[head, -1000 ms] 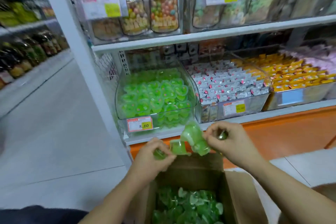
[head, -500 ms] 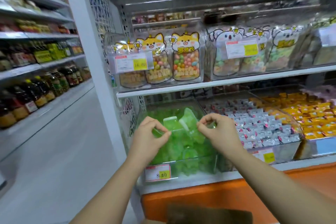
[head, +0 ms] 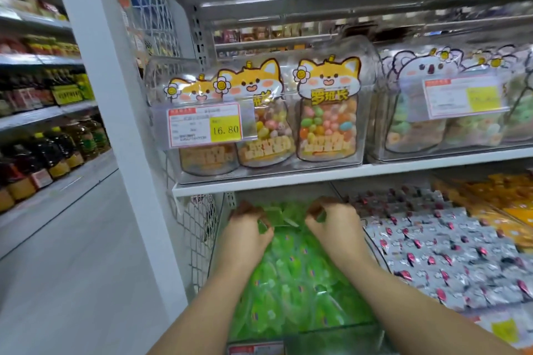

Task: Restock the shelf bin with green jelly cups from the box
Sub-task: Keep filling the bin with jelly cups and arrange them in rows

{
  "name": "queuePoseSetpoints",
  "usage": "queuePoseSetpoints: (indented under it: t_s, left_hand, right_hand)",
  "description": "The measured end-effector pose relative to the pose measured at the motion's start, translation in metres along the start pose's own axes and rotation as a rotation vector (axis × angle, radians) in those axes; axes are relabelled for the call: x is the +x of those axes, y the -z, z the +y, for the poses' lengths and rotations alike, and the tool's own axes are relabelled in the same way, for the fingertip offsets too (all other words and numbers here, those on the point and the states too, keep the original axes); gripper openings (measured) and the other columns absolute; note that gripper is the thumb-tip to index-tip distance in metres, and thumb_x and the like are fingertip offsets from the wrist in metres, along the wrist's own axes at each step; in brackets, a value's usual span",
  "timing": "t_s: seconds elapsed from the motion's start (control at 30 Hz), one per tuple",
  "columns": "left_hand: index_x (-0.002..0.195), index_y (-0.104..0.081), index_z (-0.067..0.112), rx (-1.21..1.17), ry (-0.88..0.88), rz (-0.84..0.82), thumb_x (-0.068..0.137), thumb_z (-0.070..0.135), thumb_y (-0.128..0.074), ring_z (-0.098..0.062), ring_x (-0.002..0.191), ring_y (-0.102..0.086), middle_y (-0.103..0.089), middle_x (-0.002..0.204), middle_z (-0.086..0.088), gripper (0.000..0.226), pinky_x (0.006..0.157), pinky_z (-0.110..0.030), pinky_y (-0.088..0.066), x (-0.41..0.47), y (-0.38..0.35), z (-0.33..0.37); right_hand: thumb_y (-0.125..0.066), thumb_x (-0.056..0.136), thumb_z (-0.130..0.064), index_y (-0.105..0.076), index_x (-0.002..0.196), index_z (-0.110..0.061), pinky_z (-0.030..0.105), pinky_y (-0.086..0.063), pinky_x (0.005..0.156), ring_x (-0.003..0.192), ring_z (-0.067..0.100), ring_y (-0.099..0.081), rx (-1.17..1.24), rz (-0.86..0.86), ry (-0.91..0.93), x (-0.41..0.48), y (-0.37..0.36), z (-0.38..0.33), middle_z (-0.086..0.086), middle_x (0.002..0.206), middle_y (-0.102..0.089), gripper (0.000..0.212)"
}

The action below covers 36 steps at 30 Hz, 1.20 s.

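Note:
The clear shelf bin (head: 331, 334) on the lower shelf is heaped with green jelly cups (head: 297, 282). Both my hands reach into its back part, under the shelf above. My left hand (head: 245, 232) has its fingers curled round green jelly cups (head: 275, 217) that hang between the hands. My right hand (head: 334, 225) pinches the same bunch from the right. The box is out of view.
Beside the bin on the right lies a bin of silver wrapped sweets (head: 441, 248), then orange packets (head: 496, 196). The white shelf (head: 360, 173) just above my hands carries clear bins of candy jars (head: 327, 121). A white upright (head: 115, 124) stands left, with an aisle (head: 72, 268) and bottles (head: 49, 153) beyond.
Both hands have carried the jelly cups up from the box and forward, deeper into the back of the bin. My view has risen, so the box has dropped out of sight.

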State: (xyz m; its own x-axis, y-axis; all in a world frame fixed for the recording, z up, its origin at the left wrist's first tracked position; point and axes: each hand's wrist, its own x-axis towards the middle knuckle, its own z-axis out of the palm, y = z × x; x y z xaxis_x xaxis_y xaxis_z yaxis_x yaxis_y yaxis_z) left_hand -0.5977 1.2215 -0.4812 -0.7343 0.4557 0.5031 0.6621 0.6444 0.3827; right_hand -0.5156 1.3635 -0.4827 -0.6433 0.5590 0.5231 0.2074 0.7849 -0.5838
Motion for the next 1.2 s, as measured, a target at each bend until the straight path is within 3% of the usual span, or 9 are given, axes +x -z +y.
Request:
queuePoseSetpoints:
  t_s: [0.27,0.37,0.5,0.67,0.77,0.83,0.9,1.03,1.2]
  left_hand:
    - [0.101,-0.063,0.029,0.083,0.019,-0.141,0.080,0.042,-0.068,-0.018,0.111,-0.050,-0.049,0.116,0.003,0.025,0.090,-0.033,-0.047,-0.003,-0.009,-0.002]
    - [0.116,-0.056,0.037,0.198,0.026,-0.239,0.078,0.054,-0.065,-0.020,0.124,-0.043,-0.043,0.129,0.005,0.042,0.108,-0.043,-0.032,-0.003,-0.005,-0.001]
    - [0.123,-0.050,0.040,0.243,0.015,-0.306,0.076,0.056,-0.065,-0.022,0.132,-0.038,-0.042,0.138,0.004,0.052,0.113,-0.053,-0.019,-0.008,0.007,0.002]
    - [0.124,-0.050,0.041,0.186,-0.004,-0.300,0.078,0.054,-0.065,-0.022,0.129,-0.039,-0.047,0.133,0.000,0.050,0.113,-0.041,-0.022,-0.024,0.028,0.015]
    - [0.113,-0.061,0.029,-0.076,-0.090,-0.129,0.082,0.037,-0.068,-0.008,0.108,-0.049,-0.053,0.116,0.007,0.032,0.097,-0.019,-0.033,-0.049,0.043,0.035]
    - [0.102,-0.065,0.022,-0.388,0.006,-0.177,0.087,0.025,-0.065,0.003,0.080,-0.058,-0.061,0.098,0.007,0.016,0.075,-0.006,-0.039,-0.073,0.054,0.053]
    - [0.099,-0.063,0.019,-0.802,0.202,-0.380,0.093,0.024,-0.055,0.000,0.069,-0.064,-0.066,0.094,0.000,0.011,0.065,-0.011,-0.048,-0.095,0.063,0.071]
    - [0.111,-0.061,0.018,-1.342,0.483,-0.704,0.091,0.031,-0.049,-0.019,0.069,-0.069,-0.064,0.088,-0.003,0.027,0.067,-0.032,-0.059,-0.121,0.068,0.083]
    - [0.109,-0.060,0.009,-1.456,0.526,-0.686,0.083,0.012,-0.057,-0.009,0.057,-0.060,-0.058,0.060,0.003,0.026,0.059,-0.025,-0.057,-0.116,0.052,0.074]
  right_hand:
    - [-0.073,0.076,-0.021,-0.068,0.091,-0.016,0.028,-0.049,0.071,0.080,0.023,-0.067,0.072,0.000,0.002,0.003,0.002,0.006,0.004,0.087,-0.072,0.016]
    - [-0.074,0.078,-0.024,-0.069,0.095,-0.014,0.026,-0.046,0.077,0.086,0.020,-0.065,0.104,0.021,0.029,0.000,0.011,0.006,0.002,0.093,-0.071,0.020]
    - [-0.075,0.077,-0.026,-0.070,0.091,-0.010,0.013,-0.034,0.073,0.082,0.013,-0.057,0.188,0.035,0.069,-0.010,0.029,0.003,0.000,0.088,-0.066,0.022]
    - [-0.074,0.077,-0.020,-0.061,0.084,-0.026,0.005,-0.038,0.074,0.081,0.004,-0.057,0.383,0.002,0.075,-0.047,0.060,-0.003,-0.011,0.084,-0.062,0.016]
    - [-0.072,0.079,-0.022,-0.060,0.086,-0.030,0.006,-0.039,0.074,0.085,-0.003,-0.057,0.469,-0.032,0.074,-0.071,0.081,-0.007,-0.014,0.089,-0.064,0.016]
    - [-0.072,0.078,-0.019,-0.059,0.089,-0.032,0.005,-0.039,0.077,0.089,-0.006,-0.057,0.510,-0.048,0.098,-0.086,0.090,-0.010,-0.016,0.092,-0.063,0.021]
    - [-0.074,0.077,-0.018,-0.058,0.093,-0.035,0.006,-0.040,0.081,0.093,-0.006,-0.057,0.529,-0.081,0.136,-0.101,0.093,-0.014,-0.016,0.096,-0.063,0.029]
    - [-0.072,0.075,-0.031,-0.053,0.103,-0.041,0.007,-0.039,0.087,0.102,-0.003,-0.054,0.512,-0.109,0.286,-0.121,0.087,-0.017,-0.017,0.105,-0.058,0.035]
    - [-0.064,0.076,-0.038,-0.045,0.124,-0.038,0.006,-0.031,0.095,0.116,-0.004,-0.045,0.448,-0.258,0.396,-0.118,0.078,-0.008,-0.022,0.122,-0.046,0.051]
